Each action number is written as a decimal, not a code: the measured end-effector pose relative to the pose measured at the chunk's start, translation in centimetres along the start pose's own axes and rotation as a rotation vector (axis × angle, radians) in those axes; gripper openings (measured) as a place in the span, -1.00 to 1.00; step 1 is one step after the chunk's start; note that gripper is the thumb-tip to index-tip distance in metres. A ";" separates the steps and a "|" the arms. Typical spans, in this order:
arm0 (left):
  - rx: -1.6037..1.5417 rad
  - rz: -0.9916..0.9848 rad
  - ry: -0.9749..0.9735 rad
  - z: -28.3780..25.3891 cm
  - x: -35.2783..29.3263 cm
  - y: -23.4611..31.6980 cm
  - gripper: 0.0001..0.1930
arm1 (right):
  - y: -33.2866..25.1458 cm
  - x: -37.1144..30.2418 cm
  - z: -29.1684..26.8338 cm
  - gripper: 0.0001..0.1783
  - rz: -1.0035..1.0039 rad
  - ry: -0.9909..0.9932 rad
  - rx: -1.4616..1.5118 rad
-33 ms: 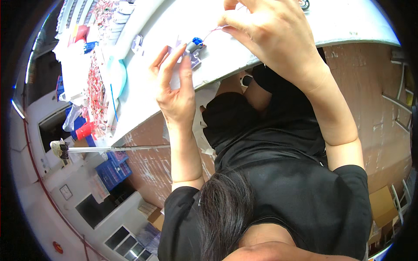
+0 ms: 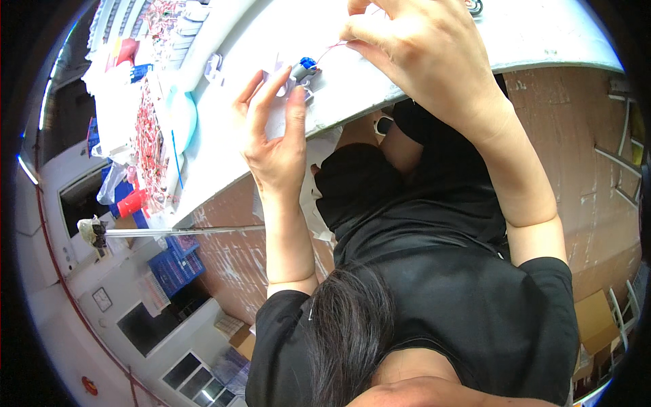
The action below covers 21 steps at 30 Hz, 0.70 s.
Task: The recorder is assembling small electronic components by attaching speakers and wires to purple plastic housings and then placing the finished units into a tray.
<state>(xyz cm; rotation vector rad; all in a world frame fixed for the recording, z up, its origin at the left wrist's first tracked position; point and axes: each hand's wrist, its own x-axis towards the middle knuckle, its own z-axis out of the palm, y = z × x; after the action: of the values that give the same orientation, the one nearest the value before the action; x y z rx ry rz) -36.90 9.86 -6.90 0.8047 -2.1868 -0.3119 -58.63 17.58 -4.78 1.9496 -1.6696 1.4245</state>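
My left hand (image 2: 272,139) is over the white table (image 2: 369,78), with its index finger and thumb on either side of a small silver cylinder with a blue end (image 2: 304,68), which looks like a small motor. Pale translucent plastic pieces lie under and beside it, partly covered by the fingers. From the blue end a thin pinkish-red wire (image 2: 330,49) runs to my right hand (image 2: 427,57). The thumb and index finger of that hand are pinched on the wire, and its upper fingers are cut off by the frame's top edge.
On the left of the table lie heaps of red and white wires (image 2: 149,132), a light-cyan piece (image 2: 184,115), a thin blue stick (image 2: 178,159) and a red container (image 2: 132,203). A small pale plastic part (image 2: 213,68) sits beyond my left hand. A dark round object (image 2: 474,7) is at the top.
My left thumb has shifted slightly to the right, and the pale plastic by it looks a little different in position. My right hand stays almost still on the wire.
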 end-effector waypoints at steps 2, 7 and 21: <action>0.007 -0.008 0.006 0.0 -0.2 0.0 -0.67 | 0.0 0.1 0.2 -0.92 0.019 0.012 0.037; 0.006 -0.028 0.002 -0.1 0.0 0.1 -0.62 | 0.1 0.3 -0.1 -0.94 -0.067 -0.067 -0.053; 0.061 -0.031 -0.028 -0.2 0.1 0.6 -0.62 | 1.1 1.5 1.6 -0.97 -0.229 -0.071 -0.091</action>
<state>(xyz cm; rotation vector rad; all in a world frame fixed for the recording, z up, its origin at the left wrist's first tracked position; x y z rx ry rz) -37.04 10.28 -6.46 0.8732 -2.2211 -0.2740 -58.87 15.10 -4.91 2.0840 -1.4552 1.1886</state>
